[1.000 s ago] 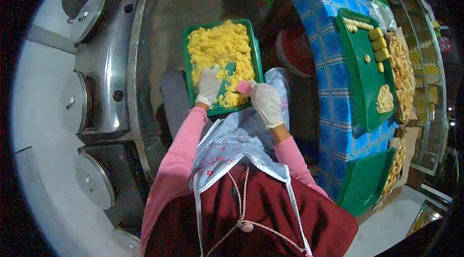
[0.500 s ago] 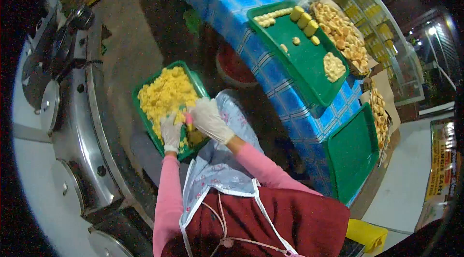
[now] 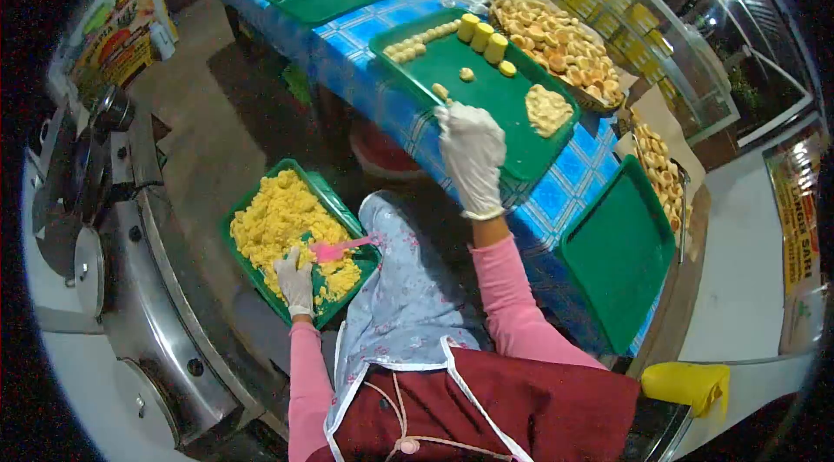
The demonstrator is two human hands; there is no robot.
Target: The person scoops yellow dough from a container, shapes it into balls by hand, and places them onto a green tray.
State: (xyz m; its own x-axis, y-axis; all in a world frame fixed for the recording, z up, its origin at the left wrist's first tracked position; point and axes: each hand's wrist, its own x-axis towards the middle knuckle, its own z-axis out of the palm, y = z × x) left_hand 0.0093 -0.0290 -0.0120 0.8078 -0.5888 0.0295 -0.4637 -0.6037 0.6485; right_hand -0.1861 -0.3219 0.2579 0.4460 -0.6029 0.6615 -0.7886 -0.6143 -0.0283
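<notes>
My left hand (image 3: pixel 295 279), in a white glove, rests in the yellow crumbly mixture (image 3: pixel 287 217) in a green tray (image 3: pixel 337 201) by my lap; what its fingers hold, if anything, is hidden. A pink scraper (image 3: pixel 334 249) lies in that tray beside it. My gloved right hand (image 3: pixel 473 158) reaches over the near edge of a green tray (image 3: pixel 512 140) on the table, fingers bent together at a small dough piece (image 3: pixel 441 93). That tray also holds a row of dough balls (image 3: pixel 421 40), yellow cylinders (image 3: pixel 480 36) and a flat dough lump (image 3: pixel 548 110).
Baked pieces (image 3: pixel 565 45) fill a container behind the tray, with more baked pieces (image 3: pixel 658 158) at right. Other green trays (image 3: pixel 621 253) stand on the blue checked tablecloth (image 3: pixel 382 23). A steel stove (image 3: pixel 165 288) is at left, a red bucket (image 3: pixel 378 149) under the table.
My right hand has left the lap tray and moved up and right to the table tray. The pink scraper now lies in the lap tray. The view has shifted.
</notes>
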